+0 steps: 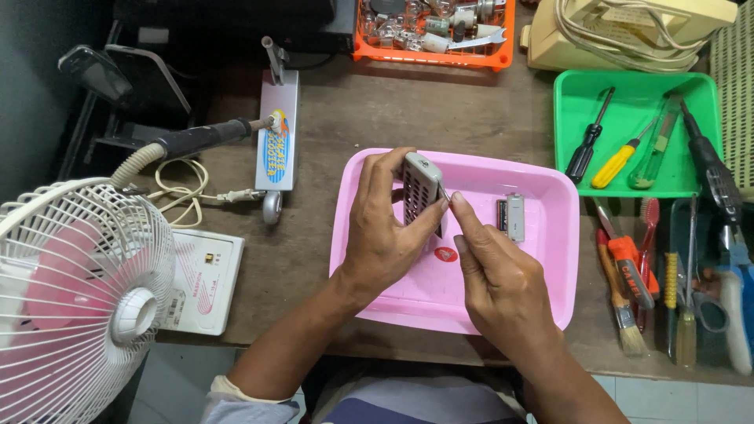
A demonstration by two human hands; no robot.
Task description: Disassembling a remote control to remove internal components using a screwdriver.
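A worn brown wooden desk (pixel 369 110) fills most of the view, its surface scuffed and evenly lit; a white cage fan (pixel 75 298) with pink blades stands at its left edge. Beneath the desk's near edge, pale grey floor tiles (pixel 675 400) show; the far left corner lies in dark shadow.

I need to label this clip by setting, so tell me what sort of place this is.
Probably a small repair bench for electronics or appliances. A green tray holds screwdrivers, a soldering iron lies on the worn table, and an orange basket holds loose parts.
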